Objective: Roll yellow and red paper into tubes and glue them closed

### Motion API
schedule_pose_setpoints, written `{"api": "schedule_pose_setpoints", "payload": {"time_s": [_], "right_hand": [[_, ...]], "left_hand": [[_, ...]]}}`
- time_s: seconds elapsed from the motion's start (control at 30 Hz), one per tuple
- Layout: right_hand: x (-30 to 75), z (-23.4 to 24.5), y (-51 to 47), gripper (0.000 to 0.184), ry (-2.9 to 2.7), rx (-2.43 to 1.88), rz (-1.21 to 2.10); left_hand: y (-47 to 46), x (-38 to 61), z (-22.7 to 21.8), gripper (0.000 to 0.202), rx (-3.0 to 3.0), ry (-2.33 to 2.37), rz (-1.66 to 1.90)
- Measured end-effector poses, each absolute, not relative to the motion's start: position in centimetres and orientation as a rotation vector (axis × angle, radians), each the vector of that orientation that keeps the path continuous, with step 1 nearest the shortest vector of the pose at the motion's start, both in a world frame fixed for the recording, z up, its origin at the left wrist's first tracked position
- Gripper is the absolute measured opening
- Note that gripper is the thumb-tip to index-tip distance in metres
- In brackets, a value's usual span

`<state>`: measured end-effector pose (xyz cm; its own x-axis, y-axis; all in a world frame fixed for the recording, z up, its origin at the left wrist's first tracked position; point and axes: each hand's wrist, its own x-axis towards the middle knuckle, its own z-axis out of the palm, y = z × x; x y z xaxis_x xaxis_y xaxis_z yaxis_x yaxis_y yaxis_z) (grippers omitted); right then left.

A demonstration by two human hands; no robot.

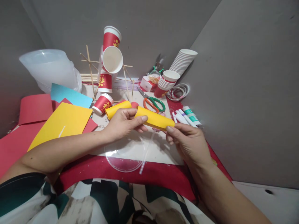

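Note:
A rolled tube of yellow paper (pixel 155 118) is held up between both my hands, over the white board. My left hand (pixel 125 123) pinches its left end, thumb in front. At the right end my right hand (pixel 184 137) grips it between thumb and fingers. Behind my left hand lies a second yellow paper roll (pixel 118 109), with a red paper cup (pixel 102 103) tipped on its side close by. Scissors (pixel 154 104) with orange and green handles rest just past the held tube. Below my hands is a clear round plastic lid (pixel 125 155) beside a clear stick (pixel 147 152).
Joined paper cups (pixel 109 59) stand tall with thin wooden sticks around them. Stacked cups (pixel 183 60), a coiled cord (pixel 178 92) and white tubes (pixel 187 116) are at right. Coloured sheets (pixel 63 123) and a translucent tub (pixel 50 71) lie left. Grey walls enclose the table.

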<state>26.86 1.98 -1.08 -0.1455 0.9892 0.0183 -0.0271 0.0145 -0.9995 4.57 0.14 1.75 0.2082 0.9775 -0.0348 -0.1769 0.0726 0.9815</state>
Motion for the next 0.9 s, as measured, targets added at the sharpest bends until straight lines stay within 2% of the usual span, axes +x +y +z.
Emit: {"api": "schedule_pose_setpoints", "payload": {"time_s": [0.23,0.57,0.73,0.9], "right_hand": [[27.0,-0.8,2.1,0.034,-1.353,-1.098,1.469],[26.8,-0.5,1.8,0.040,-1.373,-1.081,1.376],[26.7,0.1,1.5,0.029,-1.419,-1.097,1.241],[26.9,0.7,0.9,0.014,-1.612,-0.962,0.897]], "left_hand": [[0.4,4.5,1.6,0.027,1.124,0.952,1.095],[0.8,4.3,1.9,0.035,1.036,0.950,0.965],[0.5,4.2,2.1,0.028,1.151,0.996,1.034],[-0.4,4.3,3.1,0.017,1.323,0.980,1.159]]}}
